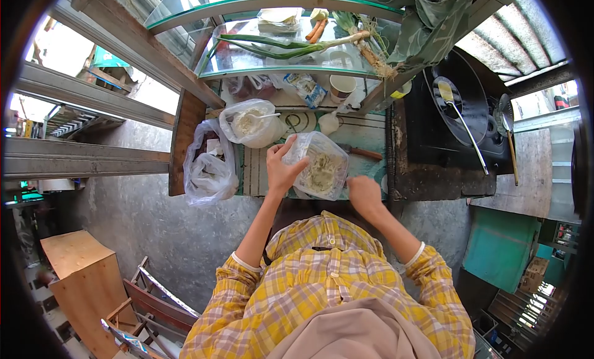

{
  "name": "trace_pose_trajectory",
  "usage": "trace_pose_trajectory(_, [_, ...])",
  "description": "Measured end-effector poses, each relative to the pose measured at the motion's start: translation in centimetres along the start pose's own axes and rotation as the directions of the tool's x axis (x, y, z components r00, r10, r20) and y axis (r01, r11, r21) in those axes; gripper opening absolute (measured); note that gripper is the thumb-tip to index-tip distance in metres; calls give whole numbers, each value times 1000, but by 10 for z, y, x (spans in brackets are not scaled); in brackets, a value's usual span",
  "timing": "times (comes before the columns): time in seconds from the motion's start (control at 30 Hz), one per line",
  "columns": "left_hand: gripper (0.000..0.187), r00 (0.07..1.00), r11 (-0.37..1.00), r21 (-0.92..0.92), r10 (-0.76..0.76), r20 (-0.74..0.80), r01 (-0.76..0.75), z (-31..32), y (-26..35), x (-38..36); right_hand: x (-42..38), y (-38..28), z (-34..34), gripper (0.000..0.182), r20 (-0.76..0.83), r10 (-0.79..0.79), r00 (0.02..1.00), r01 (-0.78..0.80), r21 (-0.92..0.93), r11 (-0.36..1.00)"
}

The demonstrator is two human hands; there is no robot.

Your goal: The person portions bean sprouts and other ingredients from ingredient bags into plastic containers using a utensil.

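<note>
My left hand [286, 168] grips the left side of a clear plastic container [337, 150], thumb over its rim. Inside is a pale, slightly greenish floury mixture [322, 173]. My right hand [365, 195] is closed at the container's lower right corner; I cannot tell what its fingers hold. Behind the container lies a knife with a wooden handle [364, 153]. Left of it, an open plastic bag of white flour [250, 124] has a pale spoon [267, 116] in it. Another plastic bag [210, 173] sits at the table's left edge.
A glass shelf [297, 67] above the table carries spring onions [291, 48] and carrots [317, 30]. Below it stand a paper cup [342, 86] and a blue-white packet [306, 90]. On the right, a black stove [427, 124] bears a wok [461, 80], spatula [461, 121] and skimmer [508, 130].
</note>
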State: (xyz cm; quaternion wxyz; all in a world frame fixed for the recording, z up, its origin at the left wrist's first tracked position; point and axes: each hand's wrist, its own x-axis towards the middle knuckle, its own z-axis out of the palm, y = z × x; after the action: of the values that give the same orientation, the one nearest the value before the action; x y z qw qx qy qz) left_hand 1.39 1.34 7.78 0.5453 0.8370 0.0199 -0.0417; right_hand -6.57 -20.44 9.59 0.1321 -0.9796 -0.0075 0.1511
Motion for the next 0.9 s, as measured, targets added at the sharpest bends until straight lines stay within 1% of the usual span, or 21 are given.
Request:
trace_pose_trajectory(0.03, [67,1000,1000,-7,5,9,-5,-2,1,-1,3,-1,-14,17,-20,-7,1000,7,14,1000])
trace_pose_trajectory(0.13, [67,998,997,60,57,16,-58,1,8,-1,18,1,-9,21,-95,23,995,-26,-35,999])
trace_pose_trajectory(0.23, [68,995,992,77,97,8,-98,8,13,-3,20,0,24,18,-36,11,999,-14,-73,997])
trace_pose_trajectory(0.33, [67,995,993,76,95,-26,-93,9,12,-5,5,-8,35,15,84,71,994,-80,103,991])
trace_pose_trajectory(0.37, [67,995,993,72,92,-26,-90,9,11,-5,-3,-9,35,19,159,112,981,-139,174,975])
trace_pose_trajectory(0.47, [67,996,994,67,87,-10,-86,10,11,0,-14,11,42,27,83,17,996,-48,396,917])
trace_pose_trajectory(0.57, [68,998,994,85,65,7,-65,7,9,0,-23,-7,-8,35,8,93,996,-90,328,940])
trace_pose_trajectory(0.67, [68,998,995,75,56,28,-58,7,7,4,-25,-6,13,34,38,16,999,-22,175,984])
trace_pose_trajectory(0.77, [67,998,996,75,48,46,-51,4,10,5,-1,7,27,31,72,-12,997,9,34,999])
trace_pose_trajectory(0.87, [67,998,997,59,51,36,-53,4,11,5,12,5,7,29,-39,45,998,-45,14,999])
trace_pose_trajectory(0.9, [68,998,997,55,53,25,-54,6,9,6,17,11,12,28,-79,47,996,-45,30,999])
